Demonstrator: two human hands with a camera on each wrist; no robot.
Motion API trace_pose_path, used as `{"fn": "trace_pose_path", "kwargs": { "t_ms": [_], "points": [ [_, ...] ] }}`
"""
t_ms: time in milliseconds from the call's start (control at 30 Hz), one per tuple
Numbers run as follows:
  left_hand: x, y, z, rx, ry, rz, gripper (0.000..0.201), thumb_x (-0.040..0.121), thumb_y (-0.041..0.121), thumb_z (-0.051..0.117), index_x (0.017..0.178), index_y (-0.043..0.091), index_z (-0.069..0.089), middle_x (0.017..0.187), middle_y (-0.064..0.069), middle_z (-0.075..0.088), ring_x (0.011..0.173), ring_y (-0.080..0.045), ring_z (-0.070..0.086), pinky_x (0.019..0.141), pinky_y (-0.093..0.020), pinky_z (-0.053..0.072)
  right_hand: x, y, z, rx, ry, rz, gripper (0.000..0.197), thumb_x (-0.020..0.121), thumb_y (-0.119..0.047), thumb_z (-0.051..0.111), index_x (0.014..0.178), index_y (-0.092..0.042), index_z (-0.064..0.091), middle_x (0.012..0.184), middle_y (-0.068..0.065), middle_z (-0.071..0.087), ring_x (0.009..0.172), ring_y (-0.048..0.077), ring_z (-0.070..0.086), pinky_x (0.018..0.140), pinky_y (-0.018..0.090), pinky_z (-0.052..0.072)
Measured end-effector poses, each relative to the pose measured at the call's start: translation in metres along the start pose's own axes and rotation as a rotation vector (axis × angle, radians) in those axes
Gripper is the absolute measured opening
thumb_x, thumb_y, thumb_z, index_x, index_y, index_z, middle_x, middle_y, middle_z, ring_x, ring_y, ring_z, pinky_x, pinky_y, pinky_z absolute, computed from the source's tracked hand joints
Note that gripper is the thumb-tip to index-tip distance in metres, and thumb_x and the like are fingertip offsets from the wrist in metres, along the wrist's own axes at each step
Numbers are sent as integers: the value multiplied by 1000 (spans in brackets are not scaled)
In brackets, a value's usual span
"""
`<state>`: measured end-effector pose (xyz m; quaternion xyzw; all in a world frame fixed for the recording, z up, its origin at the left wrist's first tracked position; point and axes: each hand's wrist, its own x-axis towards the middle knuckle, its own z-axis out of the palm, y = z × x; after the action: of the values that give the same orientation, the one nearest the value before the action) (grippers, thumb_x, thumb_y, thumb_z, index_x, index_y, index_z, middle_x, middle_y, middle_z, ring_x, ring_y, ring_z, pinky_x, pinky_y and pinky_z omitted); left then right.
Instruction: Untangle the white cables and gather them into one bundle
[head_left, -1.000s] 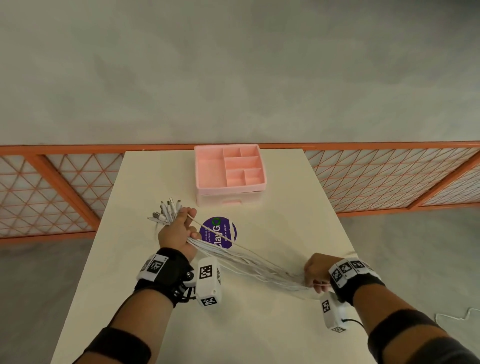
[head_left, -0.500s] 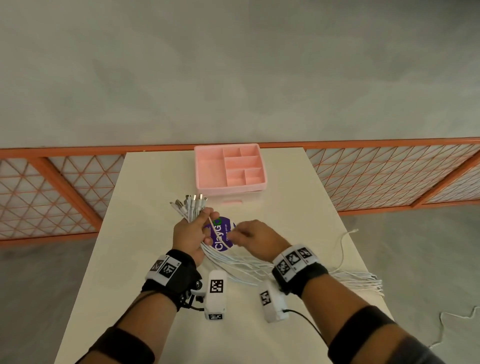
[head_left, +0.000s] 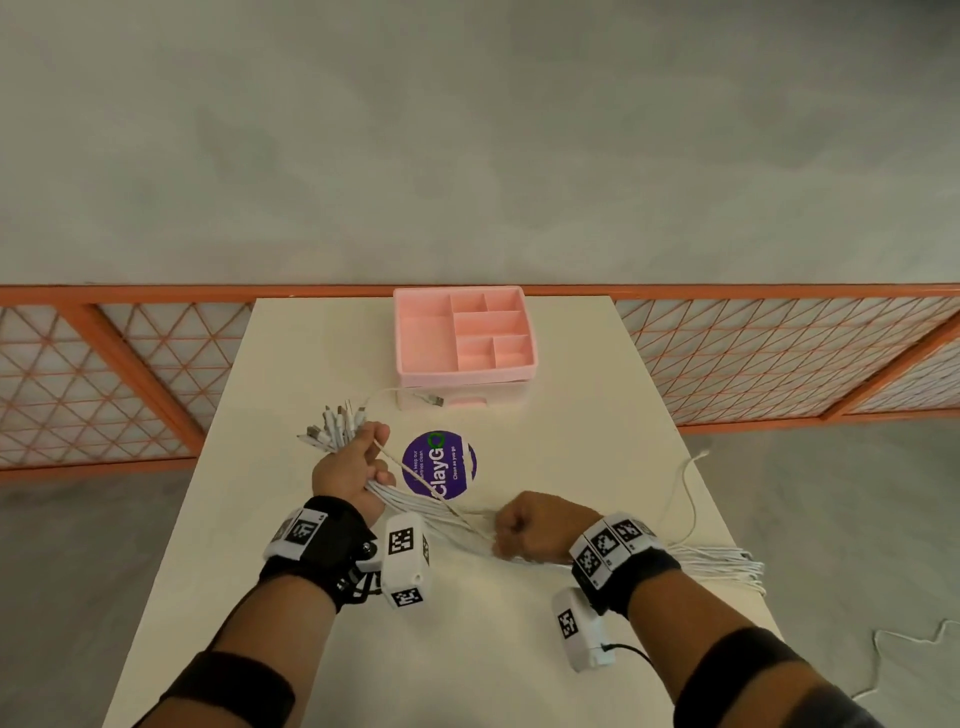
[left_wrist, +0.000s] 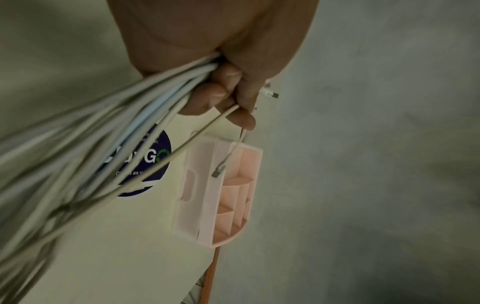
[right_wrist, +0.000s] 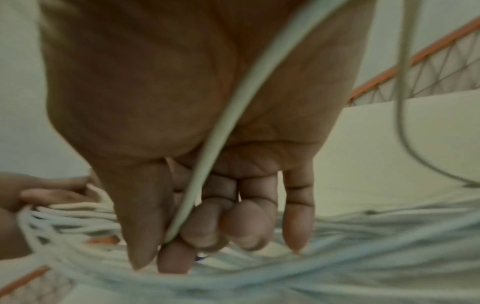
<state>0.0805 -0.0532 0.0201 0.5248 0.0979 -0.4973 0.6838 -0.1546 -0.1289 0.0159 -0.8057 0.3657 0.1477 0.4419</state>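
A: We see the bunch of thin white cables (head_left: 415, 506) held above the pale cream bench (head_left: 249, 519), running from our left hand (head_left: 345, 467) past our right hand (head_left: 535, 525) to the bench's right edge, where the loose ends fan out.

B: Our left hand's fingers (left_wrist: 218, 94) are curled tight round the bunch, with the metal-tipped plugs (head_left: 332, 421) sticking out above the fist. 1 single white strand (left_wrist: 200, 131) lies apart from the bunch, passing under the fingertip nearest the tray.

A: In the right wrist view, the thumb and first finger of our right hand (right_wrist: 197, 185) pinch 1 cable (right_wrist: 221, 123) that crosses the palm; the other fingers (right_wrist: 244, 224) curl inward beside it.

B: The rest of the bunch (right_wrist: 259, 288) passes under that hand, blurred.

A: Between our hands, a round purple sticker (head_left: 441, 465) lies flat on the bench. Beyond it stands a pink plastic organiser tray with 5 compartments (head_left: 462, 332), and 1 plug end (head_left: 431, 400) lies just in front of it.

B: An orange lattice railing (head_left: 779, 358) runs behind the bench.
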Motion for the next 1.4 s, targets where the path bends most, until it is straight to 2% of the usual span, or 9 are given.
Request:
{"fn": "trace_pose_path", "kwargs": {
  "t_ms": [267, 500, 600, 667, 700, 833, 1000, 1200, 1400],
  "points": [
    [2, 0, 9, 53, 9, 42, 14, 99, 23, 60, 89, 16, 65, 73, 2, 63, 35, -7, 29, 35, -16, 30, -22, 85, -12, -164, 106, 210, 34, 81, -20, 62, 53, -21, 42, 53, -10, 42, 53, 8, 39, 57, 23, 34],
    [1, 0, 13, 82, -30, 68, 8, 96, 23, 65, 95, 15, 67, 76, -1, 68, 42, -9, 31, 37, -18, 33, -34, 110, -32, -207, 210, 347, 31, 85, -29, 67, 59, -28, 51, 68, -9, 55, 68, 9, 52, 59, 18, 39],
    [0, 0, 15, 98, -63, 83, 11, 95, 24, 65, 98, 14, 67, 71, 1, 62, 43, -9, 31, 37, -20, 32, -32, 105, -34, -219, 198, 370, 22, 85, -28, 67, 65, -27, 58, 76, -6, 60, 76, 14, 57, 64, 20, 41],
    [-4, 0, 16, 136, -114, 118, 15, 95, 24, 65, 100, 10, 67, 68, 1, 57, 41, -8, 31, 37, -20, 31, -28, 95, -34, -245, 134, 383, 7, 85, -23, 65, 82, -24, 72, 87, -2, 66, 88, 18, 62, 74, 21, 45],
    [-6, -1, 17, 168, -144, 136, 16, 96, 24, 64, 101, 9, 66, 67, 1, 55, 40, -7, 32, 36, -19, 31, -24, 87, -34, -246, 100, 383, 13, 85, -21, 64, 92, -20, 75, 95, -1, 70, 94, 19, 64, 79, 23, 48],
    [-18, -6, 22, 314, -275, 176, 21, 97, 24, 62, 102, 4, 66, 62, 1, 49, 40, -6, 35, 37, -19, 28, -3, 42, -40, -47, 177, 180, 19, 90, -19, 60, 101, -17, 76, 100, 0, 74, 92, 17, 68, 86, 26, 51],
    [-27, -14, 29, 450, -349, 211, 24, 98, 26, 61, 97, 3, 69, 60, 0, 47, 48, -12, 37, 39, -21, 27, 15, -47, -54, 447, 494, -185, 20, 95, -22, 62, 114, -15, 65, 92, 8, 71, 63, 15, 67, 62, 20, 50],
    [-33, -14, 28, 488, -397, 246, 26, 99, 27, 59, 97, 3, 67, 57, -3, 48, 41, -9, 37, 40, -21, 28, 29, -88, -55, 621, 566, -246, 15, 89, -6, 68, 103, -3, 66, 74, 12, 65, 53, 16, 60, 54, 25, 48],
    [-28, -12, 14, 535, -430, 246, 29, 97, 34, 60, 86, 8, 63, 62, -4, 53, 50, -10, 44, 46, -25, 32, 24, -93, -52, 751, 495, -290, 15, 85, 4, 70, 97, 8, 62, 65, 13, 65, 47, 14, 59, 51, 25, 49]
  ]
}}
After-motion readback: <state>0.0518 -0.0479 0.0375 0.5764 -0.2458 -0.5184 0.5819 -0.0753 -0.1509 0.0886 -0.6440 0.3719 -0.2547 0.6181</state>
